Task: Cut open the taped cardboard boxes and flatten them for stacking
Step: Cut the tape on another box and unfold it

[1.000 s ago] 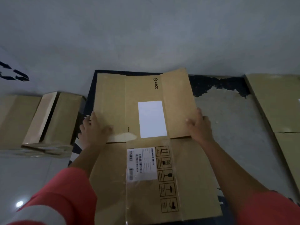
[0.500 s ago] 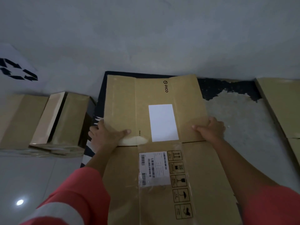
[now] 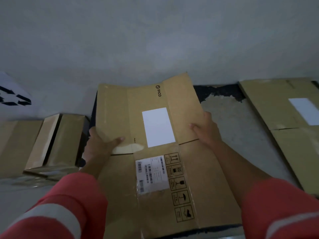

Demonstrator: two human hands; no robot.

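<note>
Either side of the flattened box [image 3: 207, 178], left hand [image 3: 101, 144] and right hand [image 3: 206, 131] grip its edges — long axis pointing straight ahead.

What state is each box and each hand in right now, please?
Centre box: flattened, flaps spread, held at both side edges.
Left hand: grips the box's left edge, thumb on top.
Right hand: grips its right edge.
Left box: not flattened, a flap open.
Right cardboard: flat on the floor.
</note>
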